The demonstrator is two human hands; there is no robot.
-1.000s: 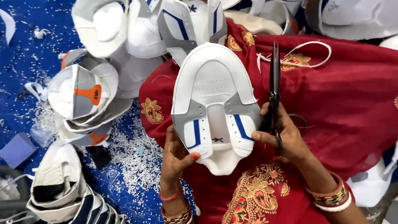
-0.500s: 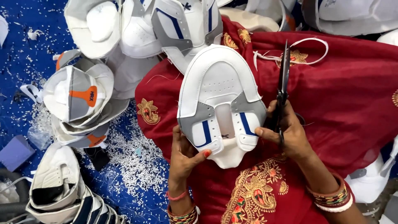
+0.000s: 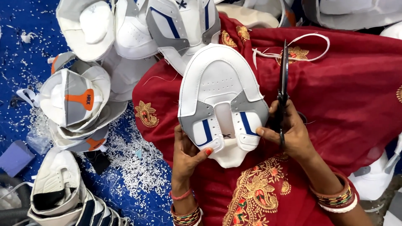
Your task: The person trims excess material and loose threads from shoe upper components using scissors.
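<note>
— What's underneath it all?

— A blue floor [image 3: 25, 42] strewn with white trimmings [image 3: 138, 167], and a red embroidered cloth [image 3: 356, 104] over the lap.

— Around it?

— Stacked white shoe uppers [image 3: 75, 100] at nine o'clock, more [image 3: 134, 29] at eleven.

— And the hands?

— The left hand [image 3: 187, 155] pinches the white-grey-blue upper [image 3: 222, 100] at its seven o'clock edge; the piece lies centre on the cloth. The right hand [image 3: 293, 134] grips closed scissors [image 3: 284, 79], blades toward twelve, a fingertip touching the upper's four o'clock edge.

Bright even light, soft shadows, sharp focus, vivid colours
</note>
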